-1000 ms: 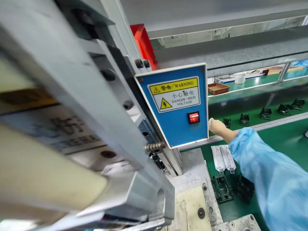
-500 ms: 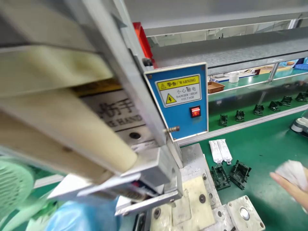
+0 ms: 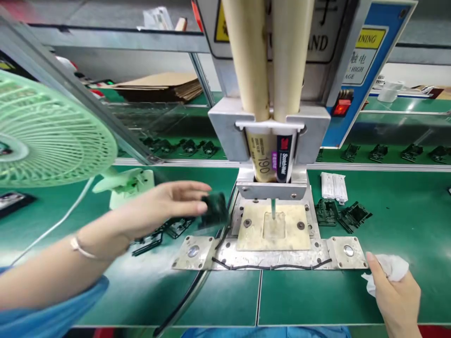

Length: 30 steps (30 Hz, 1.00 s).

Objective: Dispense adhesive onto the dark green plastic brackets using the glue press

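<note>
My left hand (image 3: 172,202), left of the dispensing machine, grips a dark plastic part (image 3: 214,210) between thumb and fingers; the part is blurred. More black parts (image 3: 178,226) lie on the bench beneath that hand. At the right, my right hand (image 3: 394,286) holds a crumpled white tissue (image 3: 389,268), its thumb by the right button block (image 3: 347,252). Between the hands stands the machine with a twin adhesive cartridge (image 3: 269,155). Its greenish nozzle (image 3: 273,209) points down at the recess of a cream fixture plate (image 3: 252,234).
A green fan (image 3: 52,136) stands at the left. Two white tubes (image 3: 334,187) and two black parts (image 3: 354,215) lie right of the fixture. A black cable (image 3: 190,291) runs off the front edge. Behind, several black parts (image 3: 378,152) line a green strip under shelves.
The view has swung left, bringing the whole fixture and fan into sight. My left hand now shows, holding a dark part. My right hand, with the tissue, is now beside the right button block.
</note>
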Motion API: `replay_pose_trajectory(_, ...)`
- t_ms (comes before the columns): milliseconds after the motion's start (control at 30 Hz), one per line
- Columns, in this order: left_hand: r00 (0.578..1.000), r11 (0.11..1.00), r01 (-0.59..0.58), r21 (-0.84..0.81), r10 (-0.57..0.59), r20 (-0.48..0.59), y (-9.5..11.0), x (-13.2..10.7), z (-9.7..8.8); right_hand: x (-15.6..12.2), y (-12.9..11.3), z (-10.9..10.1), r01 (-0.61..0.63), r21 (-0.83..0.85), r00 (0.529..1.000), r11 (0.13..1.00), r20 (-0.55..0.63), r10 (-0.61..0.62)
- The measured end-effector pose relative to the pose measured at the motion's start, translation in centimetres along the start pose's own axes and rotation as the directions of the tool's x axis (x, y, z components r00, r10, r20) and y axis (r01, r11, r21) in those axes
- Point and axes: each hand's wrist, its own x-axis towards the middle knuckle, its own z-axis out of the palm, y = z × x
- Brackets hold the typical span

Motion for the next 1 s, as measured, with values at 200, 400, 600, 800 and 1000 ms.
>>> replay_pose_trajectory(200, 0.846, 0.919, 0.315, -0.237, -0.159, 0.508, 0.1, -1.3, 6.5, 0.5, 0.3, 0.3, -0.146, 0.126, 0.987, 0.981, -0.050, 0.154)
replay_pose_trajectory(400, 0.877, 0.926, 0.154, -0.345, 0.033, 0.480, 0.6, 1.2, 10.1, 0.6, 0.4, 0.3, -0.148, 0.161, 0.987, 0.976, -0.041, 0.157)
replay_pose_trajectory(600, 0.903, 0.939, -0.204, -0.276, 0.289, 0.318, -0.9, 1.5, 11.8, 0.9, 0.7, 0.7, -0.116, 0.146, 0.992, 0.982, -0.032, 0.122)
replay_pose_trajectory(800, 0.932, 0.960, -0.278, -0.019, 0.275, 0.236, -1.5, 0.2, 10.4, 0.7, -0.1, 0.1, -0.159, 0.085, 0.987, 0.984, -0.020, 0.161)
replay_pose_trajectory(1000, 0.978, 0.993, -0.009, -0.114, -0.015, -0.207, -4.7, -3.7, 5.2, 1.1, -2.2, 0.7, -0.153, 0.096, 0.987, 0.984, 0.055, 0.149)
